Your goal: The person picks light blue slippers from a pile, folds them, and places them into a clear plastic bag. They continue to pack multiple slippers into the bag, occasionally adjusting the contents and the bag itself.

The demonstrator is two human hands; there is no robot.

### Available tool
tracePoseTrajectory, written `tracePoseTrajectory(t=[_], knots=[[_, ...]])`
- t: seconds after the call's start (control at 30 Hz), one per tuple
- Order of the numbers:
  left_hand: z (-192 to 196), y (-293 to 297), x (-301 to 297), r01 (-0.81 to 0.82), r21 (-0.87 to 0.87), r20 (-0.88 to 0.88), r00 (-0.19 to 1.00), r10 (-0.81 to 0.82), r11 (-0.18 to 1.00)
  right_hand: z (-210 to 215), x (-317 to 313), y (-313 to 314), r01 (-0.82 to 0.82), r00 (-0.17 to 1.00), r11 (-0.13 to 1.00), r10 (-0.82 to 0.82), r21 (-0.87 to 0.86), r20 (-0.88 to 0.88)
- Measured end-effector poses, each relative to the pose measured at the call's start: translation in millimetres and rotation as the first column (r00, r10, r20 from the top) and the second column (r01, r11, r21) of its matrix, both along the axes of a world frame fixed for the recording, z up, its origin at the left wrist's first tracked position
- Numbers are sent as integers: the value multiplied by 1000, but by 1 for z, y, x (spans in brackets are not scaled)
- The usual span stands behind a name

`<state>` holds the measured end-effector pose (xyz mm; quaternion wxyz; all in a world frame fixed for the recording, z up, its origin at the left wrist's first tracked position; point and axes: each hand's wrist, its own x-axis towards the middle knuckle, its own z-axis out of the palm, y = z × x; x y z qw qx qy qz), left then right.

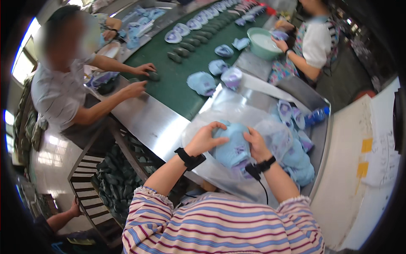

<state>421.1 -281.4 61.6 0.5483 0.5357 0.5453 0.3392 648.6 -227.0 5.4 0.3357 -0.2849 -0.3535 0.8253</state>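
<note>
- Nearest, at 6 o'clock, is the wearer's striped top (228, 224), its ruffled sleeves ending at the bare forearms.
- The left hand (207, 139), on the 9 o'clock side, grips a light-blue fabric shoe upper (230, 148), thumb on its near face.
- The right hand (257, 146) holds the same upper from the 3 o'clock side; a small purple mark shows low on it.
- Each wrist wears a black band; a cable hangs from the right one.
- The upper is held over a metal tray (220, 96) with clear plastic sheeting (243, 111).
- At 4 o'clock, a pile of light-blue uppers (298, 165) lies in the tray.
- Between 8 and 9 o'clock, a slatted crate (94, 202) holds dark green shoe lasts (113, 180).
- At 2 o'clock, a blue-capped bottle (316, 117) lies near the tray's rim.
- At 11 o'clock, loose blue uppers (202, 83) sit on a green work surface (169, 97).
- At 10 o'clock, a co-worker's hand (146, 69) touches a dark last (153, 76).
- Past 12 o'clock stands a pale green basin (263, 50), beside another worker (316, 48) at 1 o'clock.
- Farther, toward 11 o'clock, run rows of dark lasts (193, 41) and lilac-white uppers (193, 23).
</note>
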Motion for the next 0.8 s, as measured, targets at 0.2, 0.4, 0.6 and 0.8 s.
tracePoseTrajectory(t=[0.2, 0.4, 0.6, 0.8], knots=[[-13, 32, -30, 156, 149, 97, 980, -171, 977, 30, -33, 3, 120, 984, 981, -138, 150, 116], [-48, 162, -147, -686, 38, 317, 698, 642, 727, 21, -5, -6, 99, 963, 991, -119, 93, 241], [-20, 240, -305, -851, 126, 491, 501, 713, 511, 21, 23, -28, 2, 907, 1000, -4, 5, 422], [-27, 214, -266, -474, 188, 57, 880, 472, 860, 11, 15, -34, -268, 868, 963, 227, 32, 441]])
